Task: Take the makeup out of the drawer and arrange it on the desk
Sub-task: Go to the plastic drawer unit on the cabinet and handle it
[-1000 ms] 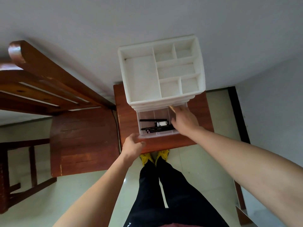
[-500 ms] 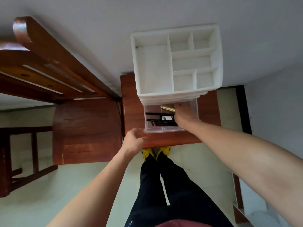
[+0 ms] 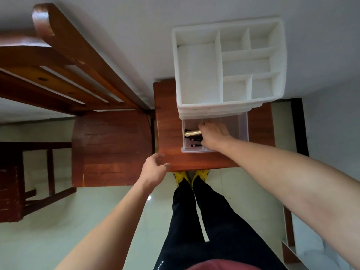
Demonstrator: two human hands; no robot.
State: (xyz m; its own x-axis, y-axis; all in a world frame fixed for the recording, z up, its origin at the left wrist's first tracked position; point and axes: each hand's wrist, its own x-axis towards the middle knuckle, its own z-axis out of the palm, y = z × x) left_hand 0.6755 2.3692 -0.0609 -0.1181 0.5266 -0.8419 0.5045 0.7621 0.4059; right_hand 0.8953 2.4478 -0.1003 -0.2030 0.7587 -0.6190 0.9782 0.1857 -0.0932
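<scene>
1. Wooden and small, one bench (image 3: 167, 117) carries one white organiser (image 3: 196, 75) whose top tray is split into six compartments.
2. One clear drawer (image 3: 242, 129) stands pulled out beneath it, over the bench top.
3. Inside lie one gold tube (image 3: 191, 133) and a few black sticks (image 3: 195, 142), half hidden, so I cannot count them.
4. One right hand (image 3: 215, 135) reaches into the drawer, fingers curled round the gold tube's end.
5. One left hand (image 3: 153, 168) rests at the bench's near corner, loosely curved, holding nothing.
6. One wooden chair (image 3: 111, 145) stands beside the bench; two yellow shoes (image 3: 181, 175) show below its edge.
</scene>
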